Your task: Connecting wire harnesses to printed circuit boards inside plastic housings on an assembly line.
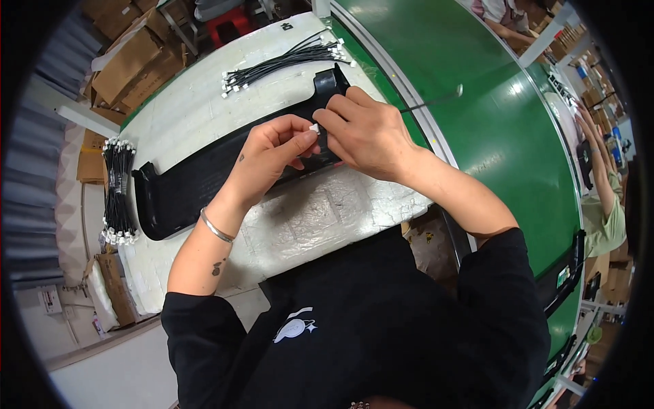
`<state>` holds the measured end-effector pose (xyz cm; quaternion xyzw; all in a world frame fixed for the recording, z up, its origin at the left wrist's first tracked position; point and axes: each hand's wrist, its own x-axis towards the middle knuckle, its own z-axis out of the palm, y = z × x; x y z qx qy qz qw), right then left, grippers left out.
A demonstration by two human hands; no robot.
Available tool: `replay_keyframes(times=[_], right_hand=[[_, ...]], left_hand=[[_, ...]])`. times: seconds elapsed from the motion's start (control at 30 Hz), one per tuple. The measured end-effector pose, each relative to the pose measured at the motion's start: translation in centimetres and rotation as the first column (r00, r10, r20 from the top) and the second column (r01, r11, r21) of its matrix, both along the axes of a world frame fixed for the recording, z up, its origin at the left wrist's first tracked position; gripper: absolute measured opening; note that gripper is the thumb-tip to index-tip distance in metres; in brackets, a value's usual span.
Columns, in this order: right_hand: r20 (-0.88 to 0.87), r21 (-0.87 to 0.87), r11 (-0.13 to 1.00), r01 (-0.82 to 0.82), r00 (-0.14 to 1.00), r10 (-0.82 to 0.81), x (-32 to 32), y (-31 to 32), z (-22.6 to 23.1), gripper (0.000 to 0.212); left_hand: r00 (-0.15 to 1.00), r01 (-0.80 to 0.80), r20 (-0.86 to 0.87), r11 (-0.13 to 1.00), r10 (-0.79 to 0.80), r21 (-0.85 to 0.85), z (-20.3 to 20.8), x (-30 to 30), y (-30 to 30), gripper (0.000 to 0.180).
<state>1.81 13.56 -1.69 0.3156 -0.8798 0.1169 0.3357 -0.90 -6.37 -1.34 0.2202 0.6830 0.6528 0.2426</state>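
While hands [276, 151] [368, 136] sit close | fingers [344, 112] curled | white connector [314, 128] pinched

Factory assy. line: green conveyor belt [490, 129], 2 cable bundles [119, 191], cardboard boxes [128, 68], co-workers [606, 228] opp.

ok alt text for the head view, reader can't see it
A person's left hand pinches a small white connector, the right hand close beside it, over a long black plastic part on a pale table. A bundle of black white-ended cables lies beyond, a second bundle at the table's left edge; a green surface lies at right.
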Motion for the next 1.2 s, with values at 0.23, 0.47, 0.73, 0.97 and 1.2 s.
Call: replay_keyframes(times=[0.23, 0.47, 0.73, 0.97, 1.2], right_hand=[[0.159, -0.171, 0.961, -0.217, 0.957, 0.244, -1.7, -0.1, -1.1, 0.019], [0.206, 0.089, 0.982, -0.169, 0.967, 0.148, -4.6, -1.6, -2.4, 0.006], [0.51, 0.247, 0.934, -0.259, 0.854, 0.102, -6.5, -0.9, -3.6, 0.007], [0.543, 0.118, 0.95, -0.287, 0.82, 0.181, -6.6, -0.5, -3.8, 0.006], [0.566, 0.016, 0.938, -0.345, 0.777, 0.277, -6.5, -0.5, -4.1, 0.007]], left_hand=[[0.997, -0.051, 0.043, 0.989, 0.057, -0.138, -0.8, -1.2, -1.9, 0.013], [0.978, -0.124, -0.201, 0.927, 0.054, -0.354, -2.5, -3.3, -2.8, 0.015], [0.426, -0.374, -0.789, 0.708, -0.443, -0.6, -3.0, -6.0, -7.8, 0.06], [0.541, -0.343, -0.704, 0.643, -0.46, -0.684, -5.6, -5.9, -9.6, 0.098], [0.575, -0.315, -0.653, 0.604, -0.492, -0.732, -5.6, -5.7, -9.4, 0.097]])
